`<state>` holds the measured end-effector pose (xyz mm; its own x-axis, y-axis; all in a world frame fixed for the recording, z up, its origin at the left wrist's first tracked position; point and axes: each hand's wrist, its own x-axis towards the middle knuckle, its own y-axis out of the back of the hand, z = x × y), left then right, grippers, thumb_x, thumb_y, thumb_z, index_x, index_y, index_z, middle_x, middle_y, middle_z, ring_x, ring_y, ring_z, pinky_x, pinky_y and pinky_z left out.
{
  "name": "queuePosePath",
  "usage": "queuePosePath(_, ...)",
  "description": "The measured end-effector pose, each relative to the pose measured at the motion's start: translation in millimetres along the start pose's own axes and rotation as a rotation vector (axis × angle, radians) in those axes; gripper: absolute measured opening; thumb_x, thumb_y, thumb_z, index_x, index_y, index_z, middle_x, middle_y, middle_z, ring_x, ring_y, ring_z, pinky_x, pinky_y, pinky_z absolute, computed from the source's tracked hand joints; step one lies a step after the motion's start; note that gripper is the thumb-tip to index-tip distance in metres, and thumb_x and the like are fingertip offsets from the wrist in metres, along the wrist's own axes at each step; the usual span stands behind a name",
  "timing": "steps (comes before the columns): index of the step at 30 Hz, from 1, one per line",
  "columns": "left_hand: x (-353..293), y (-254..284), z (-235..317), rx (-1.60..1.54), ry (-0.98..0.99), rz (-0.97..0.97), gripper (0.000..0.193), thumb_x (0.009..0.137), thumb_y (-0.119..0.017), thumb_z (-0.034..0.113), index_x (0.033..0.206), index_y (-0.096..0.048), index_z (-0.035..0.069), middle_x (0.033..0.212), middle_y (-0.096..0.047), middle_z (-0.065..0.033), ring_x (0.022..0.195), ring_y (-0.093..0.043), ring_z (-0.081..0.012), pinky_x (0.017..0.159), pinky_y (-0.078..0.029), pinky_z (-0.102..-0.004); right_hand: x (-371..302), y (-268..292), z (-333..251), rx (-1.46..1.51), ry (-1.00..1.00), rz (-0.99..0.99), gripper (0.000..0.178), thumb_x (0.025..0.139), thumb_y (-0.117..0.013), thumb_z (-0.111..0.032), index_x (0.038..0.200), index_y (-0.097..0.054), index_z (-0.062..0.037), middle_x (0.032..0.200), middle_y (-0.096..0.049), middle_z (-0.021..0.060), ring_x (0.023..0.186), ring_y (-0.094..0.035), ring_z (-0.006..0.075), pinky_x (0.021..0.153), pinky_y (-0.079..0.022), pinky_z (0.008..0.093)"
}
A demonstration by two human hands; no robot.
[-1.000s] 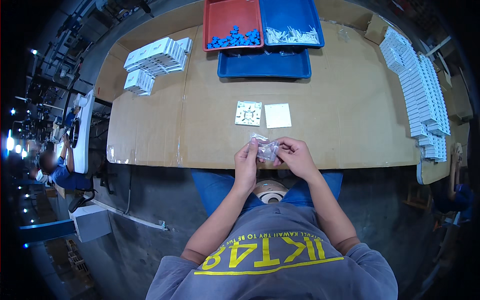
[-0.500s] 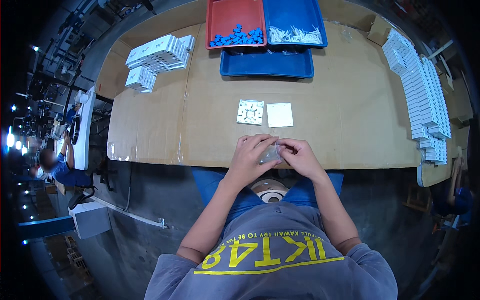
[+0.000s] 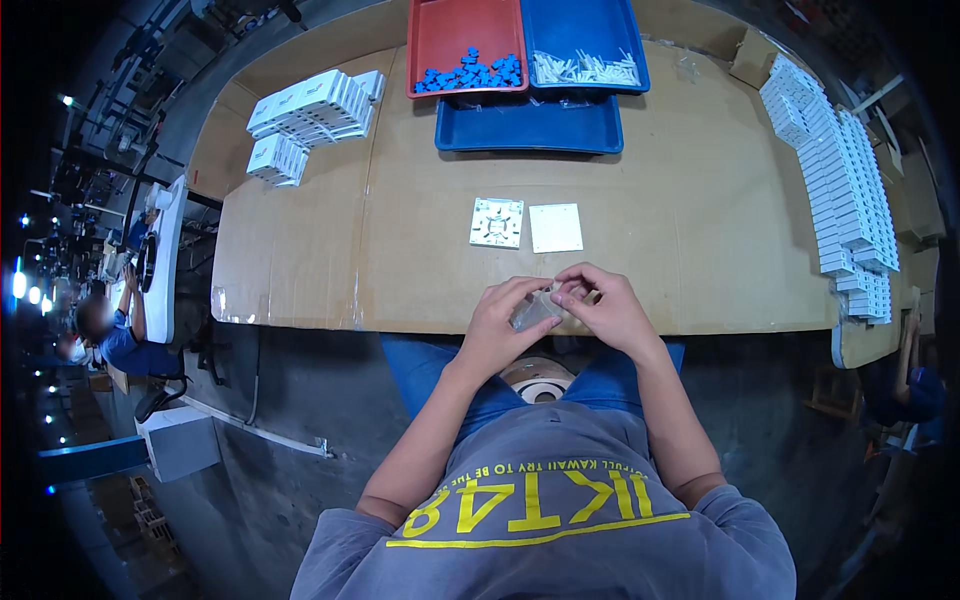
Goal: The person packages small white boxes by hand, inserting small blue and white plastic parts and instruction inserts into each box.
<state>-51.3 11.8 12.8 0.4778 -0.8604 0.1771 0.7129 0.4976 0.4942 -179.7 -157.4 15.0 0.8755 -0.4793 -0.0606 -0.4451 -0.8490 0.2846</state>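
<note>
The tabletop [image 3: 700,260] is spreading out ahead, with the long stack [image 3: 845,200] of white units lining its right side. The red tray [image 3: 465,30] and the rear blue tray [image 3: 590,25] are standing side by side at the far middle, the front blue tray [image 3: 530,130] is sitting just before them, and the short stack [image 3: 310,112] is standing at the far left. The left hand [image 3: 497,325] is curling around the clear bag [image 3: 532,312], clamping it between thumb and fingers, while the right hand [image 3: 608,312] is pinching at the bag's right end, fingertips close together. Two panels, the patterned one [image 3: 496,223] and the plain one [image 3: 556,228], are lying flat just beyond the hands. The bag is hanging between the hands at the tabletop's near edge; its contents, if any, are too blurred to tell. Working its edge well is probably calling for a light, steadying left grip, a right pinch taking a single layer, and an even pull that is not tearing the film. The blue pieces [image 3: 468,76] and white sticks [image 3: 585,70] are lying in their trays, well apart from this work.
</note>
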Motion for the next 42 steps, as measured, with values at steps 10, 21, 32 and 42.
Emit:
queuePosePath(10,-2,-14,1,-0.004,-0.032,0.016,0.046,0.083,-0.084,0.023,0.123,-0.069,0.007,0.119,-0.071,-0.0108,0.108,-0.067,-0.0302,0.098,-0.048,-0.0397,0,-7,2,0.143,-0.154,0.008,0.021,0.092,-0.071,0.000,0.112,-0.066,-0.0007,0.075,-0.066,-0.0013,0.073,-0.058,0.0028,0.067,-0.046,0.0215)
queuePosePath(21,-6,-10,14,-0.094,0.021,0.045,0.044,0.084,-0.084,0.017,0.123,-0.068,0.004,0.114,-0.072,-0.0129,0.100,-0.070,-0.0306,0.088,-0.056,-0.0393,-12,1,0,0.115,0.138,-0.133,0.036,0.110,-0.055,-0.026,0.130,-0.064,0.0023,0.142,-0.061,0.0117,0.119,-0.063,0.0205,0.105,-0.049,0.0341)
queuePosePath(32,-15,-10,14,-0.665,0.293,-0.093,0.038,0.102,-0.071,0.025,0.128,-0.068,-0.001,0.109,-0.073,-0.0043,0.096,-0.066,-0.0133,0.091,-0.053,-0.0308,-21,5,-11,0.256,0.124,-0.260,0.055,0.113,-0.044,-0.043,0.141,-0.060,0.0014,0.122,-0.070,0.0108,0.114,-0.066,0.0190,0.104,-0.050,0.0332)
queuePosePath(42,-29,-7,6,-0.985,0.503,-0.272,0.037,0.109,-0.058,0.033,0.122,-0.069,0.001,0.095,-0.068,-0.0032,0.087,-0.064,-0.0126,0.081,-0.052,-0.0281,-23,8,-21,0.179,-0.009,-0.505,0.057,0.115,-0.039,-0.043,0.142,-0.058,0.0032,0.113,-0.072,0.0129,0.103,-0.068,0.0166,0.098,-0.053,0.0320)
